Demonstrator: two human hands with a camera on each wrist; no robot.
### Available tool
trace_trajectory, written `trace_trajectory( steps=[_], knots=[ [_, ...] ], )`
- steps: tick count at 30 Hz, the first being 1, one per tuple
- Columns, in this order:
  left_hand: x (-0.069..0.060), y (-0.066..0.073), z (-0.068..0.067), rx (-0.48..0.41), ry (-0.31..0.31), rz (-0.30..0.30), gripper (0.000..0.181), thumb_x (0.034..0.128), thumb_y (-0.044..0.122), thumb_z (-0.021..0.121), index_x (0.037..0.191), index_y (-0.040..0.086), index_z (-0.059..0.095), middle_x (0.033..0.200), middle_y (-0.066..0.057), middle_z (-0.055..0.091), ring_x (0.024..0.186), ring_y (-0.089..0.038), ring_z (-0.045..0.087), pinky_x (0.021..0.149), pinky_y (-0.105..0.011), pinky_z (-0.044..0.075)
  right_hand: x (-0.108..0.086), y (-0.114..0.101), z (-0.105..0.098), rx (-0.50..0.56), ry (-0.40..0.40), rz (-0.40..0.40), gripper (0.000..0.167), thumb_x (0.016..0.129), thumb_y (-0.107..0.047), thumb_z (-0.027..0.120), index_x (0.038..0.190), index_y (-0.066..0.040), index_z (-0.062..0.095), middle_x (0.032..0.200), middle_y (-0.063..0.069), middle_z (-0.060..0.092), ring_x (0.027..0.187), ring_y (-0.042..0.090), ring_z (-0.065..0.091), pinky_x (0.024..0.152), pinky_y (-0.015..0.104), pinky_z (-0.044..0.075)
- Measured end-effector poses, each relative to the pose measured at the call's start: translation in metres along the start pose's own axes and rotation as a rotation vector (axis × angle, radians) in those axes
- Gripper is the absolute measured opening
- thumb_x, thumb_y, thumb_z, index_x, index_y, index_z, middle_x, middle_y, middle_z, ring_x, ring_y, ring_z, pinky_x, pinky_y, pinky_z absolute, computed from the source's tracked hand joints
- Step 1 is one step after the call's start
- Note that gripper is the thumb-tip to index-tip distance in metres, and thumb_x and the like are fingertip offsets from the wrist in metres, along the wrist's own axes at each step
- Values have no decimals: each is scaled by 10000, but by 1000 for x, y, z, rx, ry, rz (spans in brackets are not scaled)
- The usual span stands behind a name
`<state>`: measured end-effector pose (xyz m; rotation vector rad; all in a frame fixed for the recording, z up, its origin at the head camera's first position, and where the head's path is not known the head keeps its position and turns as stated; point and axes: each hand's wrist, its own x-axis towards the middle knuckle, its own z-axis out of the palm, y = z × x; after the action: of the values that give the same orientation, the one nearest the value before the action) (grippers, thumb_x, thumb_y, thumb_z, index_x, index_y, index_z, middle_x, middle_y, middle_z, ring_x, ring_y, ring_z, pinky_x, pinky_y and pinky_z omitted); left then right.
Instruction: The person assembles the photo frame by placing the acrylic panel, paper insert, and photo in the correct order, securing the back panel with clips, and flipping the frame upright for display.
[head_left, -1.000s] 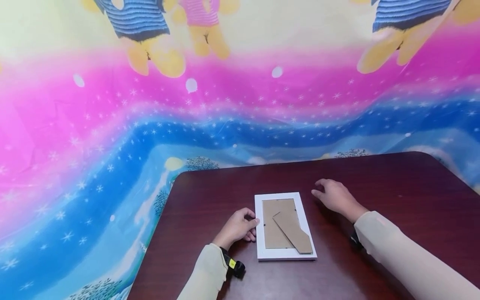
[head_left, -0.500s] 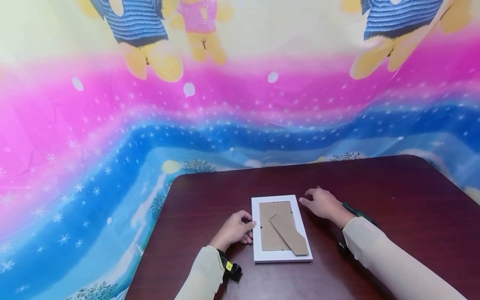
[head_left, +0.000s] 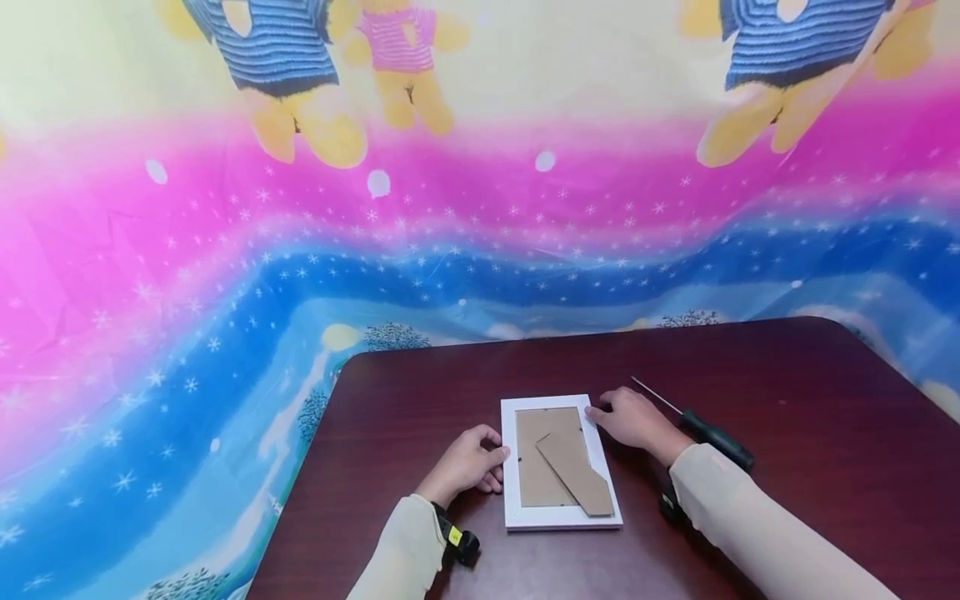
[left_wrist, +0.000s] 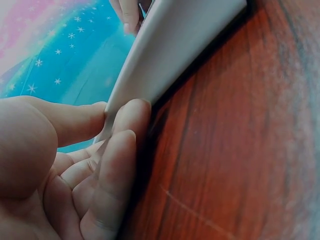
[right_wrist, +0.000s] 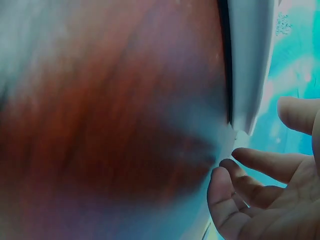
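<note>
A white picture frame (head_left: 510,475) lies face down on the table, its brown backing board (head_left: 528,479) and slanted stand leg (head_left: 581,483) facing up. My left hand (head_left: 468,462) is at its left edge. In the left wrist view, the thumb (left_wrist: 82,122) presses the frame's upper edge while curled fingers (left_wrist: 117,170) lie against its side. My right hand (head_left: 637,423) is at the upper right edge. In the right wrist view its bent fingers (right_wrist: 267,167) and thumb stand apart beside the frame's corner (right_wrist: 245,117); whether they touch it I cannot tell.
A screwdriver (head_left: 716,442) with a dark green handle lies just beyond my right forearm, its shaft pointing to the far left. The dark red-brown table (head_left: 420,383) ends at a patterned backdrop (head_left: 480,208) behind it.
My right hand has moved left and nearer, up to the frame's right edge. The screwdriver behind that arm has come into view. My left hand stays at the left edge.
</note>
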<state>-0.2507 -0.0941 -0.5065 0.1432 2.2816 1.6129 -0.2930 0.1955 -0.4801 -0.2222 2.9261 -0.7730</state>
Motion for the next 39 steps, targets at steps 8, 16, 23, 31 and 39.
trace_trajectory(
  steps=[8, 16, 23, 31, 39],
  knots=[
    [-3, 2, -1, 6, 13, 14, 184, 961, 164, 636, 1046, 33, 538, 630, -128, 632, 457, -183, 608, 438, -307, 525, 7, -6, 6, -11, -39, -10, 583, 961, -381, 600, 1256, 120, 561, 1242, 303, 552, 1180, 455, 497, 921, 581, 443],
    [-1, 3, 5, 21, 10, 9, 180, 963, 163, 633, 1045, 34, 538, 625, -120, 631, 458, -195, 611, 437, -312, 525, 5, -7, 2, 15, -73, -33, 559, 958, -385, 604, 1207, 116, 604, 1212, 289, 590, 1140, 427, 548, 880, 539, 480],
    [-2, 2, 1, 32, 14, 6, 201, 962, 185, 637, 1060, 38, 542, 635, -112, 634, 464, -186, 614, 450, -315, 532, 2, -11, 3, 17, -74, -10, 512, 958, -379, 604, 1163, 90, 636, 1113, 266, 630, 999, 367, 610, 787, 482, 506],
    [-6, -4, -7, 32, 37, 2, 195, 967, 172, 627, 1064, 29, 537, 631, -114, 630, 464, -181, 610, 447, -314, 531, 1, -18, 9, 63, -96, 25, 410, 961, -373, 601, 642, -121, 553, 557, -17, 366, 496, 135, 353, 492, 293, 325],
    [-2, -2, 0, 21, 11, 22, 195, 966, 170, 627, 1063, 29, 534, 638, -121, 633, 473, -184, 615, 448, -315, 531, -5, -13, 5, 48, -89, 46, 352, 955, -348, 622, 971, -5, 699, 757, 112, 576, 654, 194, 505, 586, 345, 417]
  ],
)
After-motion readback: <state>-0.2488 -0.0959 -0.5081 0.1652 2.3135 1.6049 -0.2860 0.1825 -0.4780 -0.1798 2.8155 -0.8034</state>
